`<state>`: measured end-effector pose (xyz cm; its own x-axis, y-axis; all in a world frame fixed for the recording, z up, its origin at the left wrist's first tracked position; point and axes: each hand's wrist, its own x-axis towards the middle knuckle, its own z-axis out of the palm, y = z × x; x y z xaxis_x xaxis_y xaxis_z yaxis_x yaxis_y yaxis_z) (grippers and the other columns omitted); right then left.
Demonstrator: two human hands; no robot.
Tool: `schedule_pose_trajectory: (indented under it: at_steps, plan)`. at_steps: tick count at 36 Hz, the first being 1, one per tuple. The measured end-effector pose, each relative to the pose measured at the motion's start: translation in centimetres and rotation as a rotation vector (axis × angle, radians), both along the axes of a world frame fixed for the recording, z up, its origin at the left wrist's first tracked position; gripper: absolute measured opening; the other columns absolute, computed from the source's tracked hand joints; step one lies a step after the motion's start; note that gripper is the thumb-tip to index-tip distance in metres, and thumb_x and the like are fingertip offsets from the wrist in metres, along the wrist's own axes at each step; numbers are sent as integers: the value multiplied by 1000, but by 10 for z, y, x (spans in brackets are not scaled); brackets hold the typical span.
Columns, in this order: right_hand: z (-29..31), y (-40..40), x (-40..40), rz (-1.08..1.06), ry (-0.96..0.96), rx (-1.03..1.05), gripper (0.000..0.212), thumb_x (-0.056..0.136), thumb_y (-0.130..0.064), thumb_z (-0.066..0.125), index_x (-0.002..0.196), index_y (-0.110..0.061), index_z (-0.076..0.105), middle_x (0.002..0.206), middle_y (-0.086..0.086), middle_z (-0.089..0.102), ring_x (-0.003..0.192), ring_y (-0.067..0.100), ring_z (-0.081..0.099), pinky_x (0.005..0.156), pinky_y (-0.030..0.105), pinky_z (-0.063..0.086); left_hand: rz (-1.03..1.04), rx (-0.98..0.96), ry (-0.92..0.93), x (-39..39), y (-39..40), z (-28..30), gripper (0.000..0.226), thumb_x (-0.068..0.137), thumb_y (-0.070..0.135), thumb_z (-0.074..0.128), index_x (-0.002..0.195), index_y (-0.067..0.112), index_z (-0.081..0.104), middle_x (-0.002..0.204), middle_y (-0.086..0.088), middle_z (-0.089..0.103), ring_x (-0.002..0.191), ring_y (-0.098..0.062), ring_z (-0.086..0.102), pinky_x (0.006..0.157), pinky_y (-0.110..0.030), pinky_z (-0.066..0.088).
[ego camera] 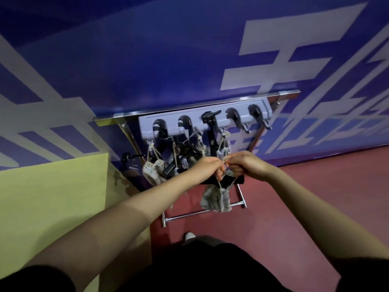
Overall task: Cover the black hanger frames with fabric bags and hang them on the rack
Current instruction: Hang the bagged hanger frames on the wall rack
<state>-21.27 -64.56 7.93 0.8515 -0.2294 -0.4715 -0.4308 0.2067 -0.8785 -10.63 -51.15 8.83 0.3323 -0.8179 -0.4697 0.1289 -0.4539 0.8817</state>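
1. Left hand (207,165) and right hand (245,164) meet knuckle to knuckle in front of the rack (202,120); fingers of both are curled in, each pinching an end of the pale drawstring (220,183)
2. Looks like they're cinching or knotting the cord; the knot itself is hidden between the hands
3. The fabric bag (214,200) hangs just below the hands, limp, mottled grey-beige, mouth bunched up; a black hanger frame (228,181) pokes out of its top right under the knuckles
4. Handling, my read: bag is light and floppy with no shape of its own, so it follows the cord; frame is stiff plastic and light. Cord is thin and likely to slip, so hold it close to the bag mouth and carry the set by the frame or the cord loop, not the cloth
5. Rack is a grey-blue strip on a steel frame against the blue wall, five hook slots by my count; the two right ones look free, the middle one holds a black hanger upright
6. Finished bags already hung: one clear at left (152,169), a tangled cluster of more behind the hands; can't get an exact count
7. Yellow-green bench (52,197) on the left, red floor (294,197) below
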Motion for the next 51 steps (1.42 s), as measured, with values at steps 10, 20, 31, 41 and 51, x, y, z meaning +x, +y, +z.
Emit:
schedule_pose_trajectory:
  at_steps: [10,20,31,41,51]
  plan:
    - [16,-61,-29,-216,-34,-380,35,97,-10,54,63,-12,58,57,-1,51,56,15,40,56,24,33,-39,41,-181,-20,-91,3,31,94,10,47,68,18,63,67,1,64,69,-12,57,70,-23,45]
    - [21,-83,-30,-406,-242,-276,25,86,-19,57,70,0,56,60,10,40,53,14,36,53,20,35,-187,-142,-658,-18,-119,27,34,95,16,44,61,20,42,59,0,43,61,-19,41,60,-33,30]
    - [21,-92,-36,-517,-291,-161,24,79,-19,56,61,-9,44,56,2,27,52,14,24,52,24,29,-100,-260,-619,-33,-139,33,37,90,15,47,55,20,37,50,4,35,52,-11,35,55,-31,27]
    - [22,-99,-23,-507,-238,-306,31,93,-15,57,63,-11,52,56,1,42,51,10,37,54,22,34,-38,-253,-549,-20,-145,29,42,89,15,48,49,24,41,48,7,39,50,-9,37,55,-29,29]
    - [12,-100,-35,-433,-238,-336,32,90,-29,57,72,-2,59,64,9,46,60,13,42,60,21,37,-181,-234,-658,-5,-145,21,34,86,23,50,52,20,45,49,6,41,50,-7,38,54,-30,31]
